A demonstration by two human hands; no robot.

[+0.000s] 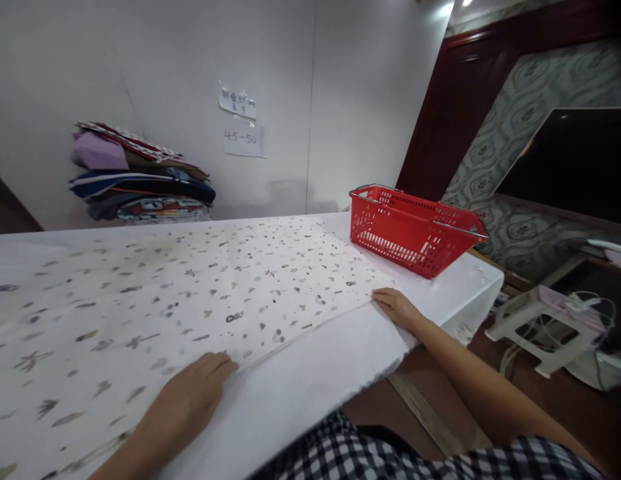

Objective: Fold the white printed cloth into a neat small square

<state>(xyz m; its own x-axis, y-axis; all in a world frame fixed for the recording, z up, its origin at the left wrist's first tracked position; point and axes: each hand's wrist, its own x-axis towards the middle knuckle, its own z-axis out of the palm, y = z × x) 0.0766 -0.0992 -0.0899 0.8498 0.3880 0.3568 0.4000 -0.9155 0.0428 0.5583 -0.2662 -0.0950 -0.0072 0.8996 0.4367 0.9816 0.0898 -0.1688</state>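
Smoothing the near edge of the cloth (260, 283) seemed to be the step in hand, and it was best judged as work for light, even pressure: both palms low, the hem drawn straight between them, and any slack eased outward without dragging the far side askew. The left hand (197, 390) lay along that edge toward the lower left, fingers close together and pointing right; the right hand (394, 308) rested at the near right corner, its fingertips on the cloth. Whether either grip was pinching the fabric or merely pressing it could not be told, since the thumbs were not clearly shown. The cloth lay spread over the white surface (323, 367), running out of view on the left, its right edge near the red basket (407, 237). It looked thin and off-white, with small motifs scattered across it in grey, green and brown, some like sprigs, others too blurred to name. It lay mostly flat, with faint creases, and a narrow line followed its near edge.
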